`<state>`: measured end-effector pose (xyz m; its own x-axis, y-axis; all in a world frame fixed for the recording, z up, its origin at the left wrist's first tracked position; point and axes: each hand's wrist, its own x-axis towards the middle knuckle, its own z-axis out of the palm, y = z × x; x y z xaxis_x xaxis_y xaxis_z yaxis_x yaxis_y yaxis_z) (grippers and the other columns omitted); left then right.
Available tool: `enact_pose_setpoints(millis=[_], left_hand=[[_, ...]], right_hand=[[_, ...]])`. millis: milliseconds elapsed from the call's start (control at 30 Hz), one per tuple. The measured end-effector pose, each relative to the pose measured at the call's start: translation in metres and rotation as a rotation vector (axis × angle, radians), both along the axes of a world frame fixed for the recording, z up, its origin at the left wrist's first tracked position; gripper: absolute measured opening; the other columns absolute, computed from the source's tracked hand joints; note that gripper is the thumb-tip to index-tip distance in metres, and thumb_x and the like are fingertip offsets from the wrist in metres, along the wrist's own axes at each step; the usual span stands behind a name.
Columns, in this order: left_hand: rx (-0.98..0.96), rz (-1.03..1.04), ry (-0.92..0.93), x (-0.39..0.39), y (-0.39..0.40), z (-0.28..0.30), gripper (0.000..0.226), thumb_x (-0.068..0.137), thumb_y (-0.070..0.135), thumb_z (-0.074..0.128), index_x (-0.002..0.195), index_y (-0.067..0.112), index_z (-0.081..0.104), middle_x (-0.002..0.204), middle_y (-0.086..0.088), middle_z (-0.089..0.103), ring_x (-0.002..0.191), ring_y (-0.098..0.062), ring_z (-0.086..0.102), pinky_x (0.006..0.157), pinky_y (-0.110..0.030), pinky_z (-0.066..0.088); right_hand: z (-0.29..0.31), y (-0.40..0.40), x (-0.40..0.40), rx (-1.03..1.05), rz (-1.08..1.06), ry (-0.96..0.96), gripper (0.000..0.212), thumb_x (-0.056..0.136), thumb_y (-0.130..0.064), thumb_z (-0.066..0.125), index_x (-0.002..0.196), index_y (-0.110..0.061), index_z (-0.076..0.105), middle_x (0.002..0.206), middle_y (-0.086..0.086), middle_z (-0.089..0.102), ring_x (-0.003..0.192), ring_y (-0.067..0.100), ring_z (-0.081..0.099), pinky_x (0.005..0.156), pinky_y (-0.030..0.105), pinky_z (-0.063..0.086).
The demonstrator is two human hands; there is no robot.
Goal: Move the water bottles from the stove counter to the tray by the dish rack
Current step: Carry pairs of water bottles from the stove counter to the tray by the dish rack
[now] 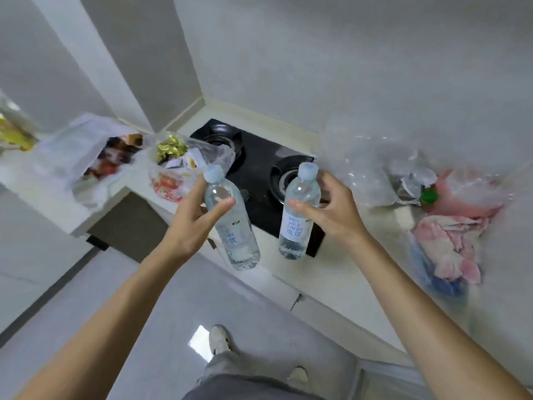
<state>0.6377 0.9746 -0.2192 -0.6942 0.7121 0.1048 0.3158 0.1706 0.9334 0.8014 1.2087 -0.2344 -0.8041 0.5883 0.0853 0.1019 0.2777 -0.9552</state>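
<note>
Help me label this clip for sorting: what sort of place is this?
Most likely a small home kitchen. A black glass two-burner gas stove is set into a pale stone counter against white walls, and clear plastic bags of packaged food lie beside it.

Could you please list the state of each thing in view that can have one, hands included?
Left bottle: capped, tilted, held off the counter.
Right bottle: capped, near upright, held.
Left hand: shut on the left bottle.
Right hand: shut on the right bottle.
Stove: no pot on it, no flame visible.
Clear bag: crumpled, lying on the counter.
</note>
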Motion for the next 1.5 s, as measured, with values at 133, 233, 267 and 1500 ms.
enact_pose_setpoints(millis=[133,233,267,1500], left_hand=[[0.018,0.176,0.031,-0.031,-0.104,0.024,0.042,0.098,0.052,0.068,0.132,0.028,0.061,0.124,0.007,0.073,0.115,-0.017,0.072,0.096,-0.047,0.06],[0.061,0.296,0.023,-0.054,-0.188,0.035,0.035,0.101,0.044,0.069,0.128,0.023,0.063,0.116,0.004,0.075,0.109,-0.015,0.074,0.091,-0.037,0.06],[0.075,0.347,0.019,-0.061,-0.224,0.039,0.036,0.101,0.042,0.068,0.13,0.021,0.063,0.114,0.006,0.075,0.106,-0.011,0.073,0.087,-0.029,0.059],[-0.04,1.604,-0.139,-0.222,-1.026,0.045,0.041,0.091,0.032,0.082,0.126,0.039,0.062,0.114,0.022,0.076,0.106,0.0,0.073,0.091,-0.035,0.06]], right_hand=[[0.032,-0.083,-0.073,0.001,0.252,0.038,0.041,0.085,-0.015,0.088,0.12,-0.021,0.069,0.11,-0.008,0.079,0.104,0.008,0.074,0.083,0.018,0.054],[0.051,-0.16,-0.13,0.017,0.42,0.068,0.048,0.085,-0.018,0.089,0.128,-0.019,0.069,0.117,-0.006,0.079,0.111,0.011,0.074,0.092,0.027,0.058],[0.054,-0.192,-0.154,0.03,0.471,0.077,0.048,0.084,-0.02,0.089,0.128,-0.019,0.069,0.118,-0.005,0.079,0.112,0.014,0.074,0.095,0.033,0.058],[0.046,-1.115,-0.596,-0.023,1.766,-0.013,0.042,0.081,-0.02,0.092,0.116,-0.026,0.071,0.104,-0.008,0.08,0.098,0.008,0.076,0.08,0.021,0.057]])
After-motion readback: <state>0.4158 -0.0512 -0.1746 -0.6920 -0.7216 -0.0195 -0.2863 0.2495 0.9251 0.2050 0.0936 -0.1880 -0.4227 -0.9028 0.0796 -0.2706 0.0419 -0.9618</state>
